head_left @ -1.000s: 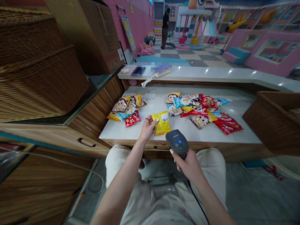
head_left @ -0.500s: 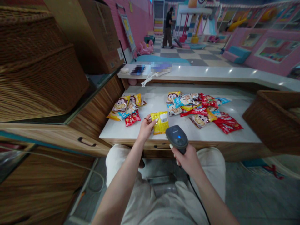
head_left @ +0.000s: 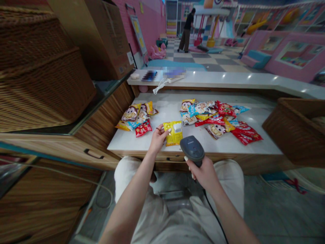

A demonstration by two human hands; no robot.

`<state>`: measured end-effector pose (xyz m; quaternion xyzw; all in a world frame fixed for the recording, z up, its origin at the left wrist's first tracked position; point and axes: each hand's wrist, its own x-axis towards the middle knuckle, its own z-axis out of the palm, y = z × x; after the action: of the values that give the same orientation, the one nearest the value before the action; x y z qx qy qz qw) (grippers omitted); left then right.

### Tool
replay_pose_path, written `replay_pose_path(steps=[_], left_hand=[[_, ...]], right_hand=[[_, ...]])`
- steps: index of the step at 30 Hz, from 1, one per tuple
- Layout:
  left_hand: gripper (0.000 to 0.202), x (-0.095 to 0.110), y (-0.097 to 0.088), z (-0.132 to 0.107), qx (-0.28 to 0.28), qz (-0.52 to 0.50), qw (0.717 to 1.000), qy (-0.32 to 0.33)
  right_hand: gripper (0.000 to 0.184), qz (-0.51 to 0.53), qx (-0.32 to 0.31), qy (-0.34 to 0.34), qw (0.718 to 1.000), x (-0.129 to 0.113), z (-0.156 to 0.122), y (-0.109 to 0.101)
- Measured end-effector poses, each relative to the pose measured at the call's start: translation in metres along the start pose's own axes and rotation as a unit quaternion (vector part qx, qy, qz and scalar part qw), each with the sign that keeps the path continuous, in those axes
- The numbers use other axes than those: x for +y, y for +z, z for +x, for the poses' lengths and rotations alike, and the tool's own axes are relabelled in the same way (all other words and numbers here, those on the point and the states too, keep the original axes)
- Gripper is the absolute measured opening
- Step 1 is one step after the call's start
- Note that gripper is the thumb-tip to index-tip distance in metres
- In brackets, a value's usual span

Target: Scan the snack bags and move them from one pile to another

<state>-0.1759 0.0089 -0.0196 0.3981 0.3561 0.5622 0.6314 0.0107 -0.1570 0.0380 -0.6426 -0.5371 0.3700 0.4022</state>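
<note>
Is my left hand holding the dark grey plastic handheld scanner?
No, the left hand grips a shiny yellow rectangular packet, while the right hand holds the dark grey scanner.

Ten o'clock: brown wicker basket [head_left: 38,78], cut off left. Four o'clock: dark-grey plastic scanner [head_left: 192,148], handle mostly hidden by right hand [head_left: 205,172]. Centre: yellow plastic packet [head_left: 174,137], print unreadable.

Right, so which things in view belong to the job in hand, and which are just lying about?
Belong to the job:
- yellow packet, held by the left hand, barcode showing
- scanner, gripped in the right hand
- probably the left packet pile and right packet pile

Apparently just lying about:
- white cable
- cardboard box
</note>
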Motion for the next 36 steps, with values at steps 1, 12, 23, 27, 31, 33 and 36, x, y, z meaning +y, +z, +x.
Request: replay_pose_path(steps=[1, 12, 23, 27, 31, 33, 36], left_hand=[[0.082, -0.001, 0.000, 0.000, 0.002, 0.001, 1.000, 0.001], [0.040, 0.061, -0.013, 0.007, 0.109, 0.285, 0.913, 0.272], [0.068, 0.067, -0.075, 0.030, 0.082, 0.720, 0.660, 0.200], [0.068, 0.064, -0.058, 0.040, 0.091, 0.703, 0.673, 0.211], [0.068, 0.042, -0.007, 0.060, 0.003, 0.605, 0.752, 0.262], [0.067, 0.022, 0.026, 0.076, -0.078, 0.544, 0.791, 0.270], [0.066, -0.008, 0.075, 0.107, -0.166, 0.492, 0.810, 0.274]], right_hand=[[0.032, 0.001, 0.000, 0.000, 1.000, 0.001, 0.000, 0.000], [0.036, 0.020, 0.004, 0.010, 1.000, 0.018, -0.002, -0.002], [0.036, 0.020, 0.009, 0.010, 1.000, 0.021, 0.001, -0.005], [0.037, 0.029, 0.010, 0.025, 0.999, 0.029, 0.006, -0.008], [0.036, 0.037, 0.015, 0.028, 0.999, 0.035, 0.009, -0.012], [0.035, 0.045, 0.021, 0.030, 0.998, 0.036, 0.010, -0.014], [0.036, 0.056, 0.032, 0.040, 0.997, 0.037, 0.009, -0.017]])
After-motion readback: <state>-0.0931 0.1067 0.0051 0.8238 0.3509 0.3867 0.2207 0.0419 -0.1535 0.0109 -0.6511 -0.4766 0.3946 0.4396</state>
